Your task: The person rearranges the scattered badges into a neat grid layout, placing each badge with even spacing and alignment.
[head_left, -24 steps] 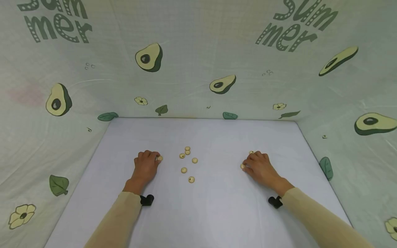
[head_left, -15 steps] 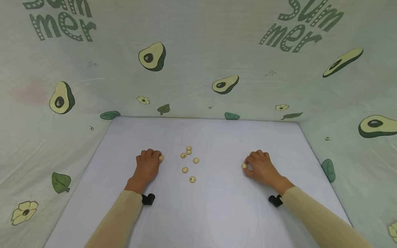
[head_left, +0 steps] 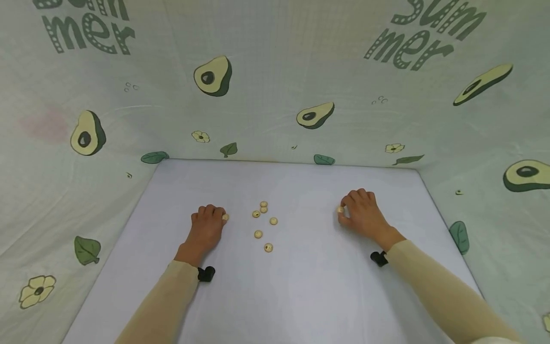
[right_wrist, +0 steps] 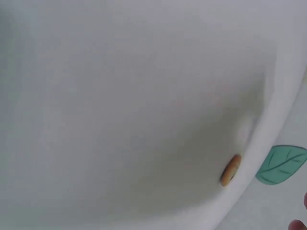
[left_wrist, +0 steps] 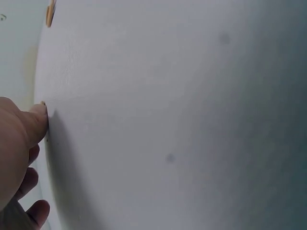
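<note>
In the head view my left hand [head_left: 208, 228] pinches a small pale wooden disc [head_left: 225, 217] between thumb and forefinger, low over the white table. My right hand [head_left: 362, 214] holds a similar disc [head_left: 340, 209] at its thumb and fingertips. Between the hands lies a loose group of several such discs, among them a front one [head_left: 268, 247] with dark marks on its face. Seen in the right wrist view, one disc [right_wrist: 231, 170] is on the white surface in shadow. The left wrist view shows my left thumb [left_wrist: 38, 120] against the rim of its disc.
The white table [head_left: 292, 296] ends at a hanging cloth [head_left: 266, 86] printed with avocados and leaves, which also rises at both sides. Two back discs [head_left: 264, 204] touch or nearly touch. A black wrist camera [head_left: 206, 274] sits under each forearm.
My right hand has moved forward, away from me, with its disc. A second disc seen by its fingertips earlier is hidden in the head view. My left hand stays almost still.
</note>
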Motion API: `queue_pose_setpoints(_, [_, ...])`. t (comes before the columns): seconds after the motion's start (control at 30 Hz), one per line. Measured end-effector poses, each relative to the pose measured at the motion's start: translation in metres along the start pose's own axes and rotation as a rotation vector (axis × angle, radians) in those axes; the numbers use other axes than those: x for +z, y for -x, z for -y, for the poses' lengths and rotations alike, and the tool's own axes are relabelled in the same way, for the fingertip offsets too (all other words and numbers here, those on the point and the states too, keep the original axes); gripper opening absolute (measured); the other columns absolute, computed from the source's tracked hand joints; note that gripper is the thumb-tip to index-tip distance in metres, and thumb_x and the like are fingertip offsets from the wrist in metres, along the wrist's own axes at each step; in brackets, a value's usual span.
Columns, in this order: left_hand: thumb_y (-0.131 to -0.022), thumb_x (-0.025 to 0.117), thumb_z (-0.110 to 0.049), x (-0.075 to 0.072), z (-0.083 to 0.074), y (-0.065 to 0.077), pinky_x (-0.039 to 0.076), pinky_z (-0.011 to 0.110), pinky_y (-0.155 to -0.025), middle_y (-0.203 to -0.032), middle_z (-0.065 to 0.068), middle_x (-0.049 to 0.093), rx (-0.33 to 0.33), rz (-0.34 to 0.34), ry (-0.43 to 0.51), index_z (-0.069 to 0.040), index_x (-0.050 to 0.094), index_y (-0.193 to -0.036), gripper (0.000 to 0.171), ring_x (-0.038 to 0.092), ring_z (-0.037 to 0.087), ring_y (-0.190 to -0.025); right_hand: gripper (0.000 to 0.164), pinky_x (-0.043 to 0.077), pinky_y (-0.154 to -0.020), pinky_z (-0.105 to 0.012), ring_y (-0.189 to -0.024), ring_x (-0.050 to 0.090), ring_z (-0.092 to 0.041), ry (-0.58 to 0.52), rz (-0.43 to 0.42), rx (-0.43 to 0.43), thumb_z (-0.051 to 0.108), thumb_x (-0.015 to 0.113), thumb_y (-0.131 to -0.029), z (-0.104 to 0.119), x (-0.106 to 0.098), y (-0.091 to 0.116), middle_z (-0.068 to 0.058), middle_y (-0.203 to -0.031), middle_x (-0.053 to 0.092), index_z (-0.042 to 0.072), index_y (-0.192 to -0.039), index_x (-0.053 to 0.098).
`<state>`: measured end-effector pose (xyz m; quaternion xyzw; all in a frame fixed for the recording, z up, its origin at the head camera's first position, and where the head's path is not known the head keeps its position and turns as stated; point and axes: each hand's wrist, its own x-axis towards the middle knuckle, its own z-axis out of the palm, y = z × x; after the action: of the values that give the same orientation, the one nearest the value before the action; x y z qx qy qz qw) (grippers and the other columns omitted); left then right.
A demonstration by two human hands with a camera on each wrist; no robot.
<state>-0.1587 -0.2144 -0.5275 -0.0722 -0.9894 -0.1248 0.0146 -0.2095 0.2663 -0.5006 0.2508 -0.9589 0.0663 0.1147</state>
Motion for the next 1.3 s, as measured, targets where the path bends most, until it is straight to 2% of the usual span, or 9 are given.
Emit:
queue_pose_setpoints(0.27, [-0.107, 0.064, -0.019, -0.001, -0.002, -0.002, 0.041, 0.063, -0.096, -0.123, 0.02, 0.061, -0.007, 0.007, 0.029, -0.003, 0.063, -0.125, 0.024, 0.05, 0.042, -0.116, 0.022, 0.038, -0.094, -0.055, -0.102, 0.052, -0.035, 0.031, -0.021, -0.016, 0.025, 0.07, -0.093, -0.018, -0.007, -0.029, -0.011, -0.104, 0.061, 0.005, -0.101, 0.068])
queue_pose_setpoints(0.57, [-0.107, 0.063, -0.018, 0.0, 0.0, 0.003, 0.042, 0.063, -0.095, -0.125, 0.023, 0.061, -0.027, -0.006, 0.041, -0.002, 0.063, -0.125, 0.024, 0.051, 0.044, -0.117, 0.027, 0.036, -0.1, -0.055, -0.108, 0.048, -0.034, 0.039, 0.113, 0.02, 0.028, 0.066, -0.098, -0.024, 0.007, -0.057, -0.011, -0.112, 0.059, 0.005, -0.111, 0.066])
queue_pose_setpoints(0.83, [-0.107, 0.064, -0.018, 0.003, -0.001, 0.0, 0.042, 0.063, -0.093, -0.124, 0.022, 0.06, -0.014, -0.015, 0.044, -0.002, 0.063, -0.125, 0.024, 0.051, 0.043, -0.115, 0.027, 0.036, -0.104, -0.056, -0.11, 0.049, -0.033, 0.033, 0.146, 0.031, 0.031, 0.065, -0.1, -0.024, 0.021, -0.062, -0.01, -0.115, 0.06, 0.007, -0.112, 0.067])
queue_pose_setpoints(1.3, [-0.106, 0.064, -0.017, 0.003, -0.001, 0.0, 0.042, 0.064, -0.094, -0.124, 0.023, 0.06, -0.016, -0.014, 0.054, -0.003, 0.062, -0.124, 0.022, 0.051, 0.044, -0.117, 0.029, 0.037, -0.101, -0.056, -0.105, 0.049, -0.033, 0.085, 0.171, 0.026, 0.03, 0.061, -0.102, -0.023, 0.027, -0.064, -0.01, -0.107, 0.058, 0.004, -0.114, 0.065])
